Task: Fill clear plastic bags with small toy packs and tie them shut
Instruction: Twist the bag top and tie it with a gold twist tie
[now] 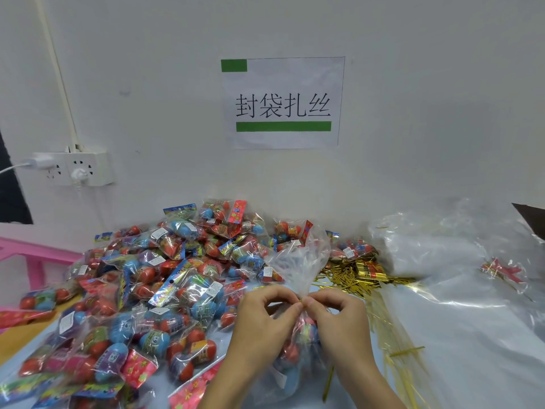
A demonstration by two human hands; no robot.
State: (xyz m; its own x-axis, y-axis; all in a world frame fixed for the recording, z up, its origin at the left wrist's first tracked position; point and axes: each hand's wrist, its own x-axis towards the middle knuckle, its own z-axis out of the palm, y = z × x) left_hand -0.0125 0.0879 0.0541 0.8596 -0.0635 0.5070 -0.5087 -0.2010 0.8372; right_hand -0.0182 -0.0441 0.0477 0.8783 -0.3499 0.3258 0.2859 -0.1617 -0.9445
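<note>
At the bag (298,261) neck, my L hand (262,317) & R hand (339,320) pinch the gold twist tie (301,299), tying step; next prob needs tight twists.

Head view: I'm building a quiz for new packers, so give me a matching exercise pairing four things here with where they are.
Things:
1. toy packs
2. gold twist ties
3. paper sign
4. bag neck

Places:
A. on the wall
B. pinched between both hands
C. heaped left of the hands
D. scattered right of the hands

Pairs: 1-C, 2-D, 3-A, 4-B
</note>
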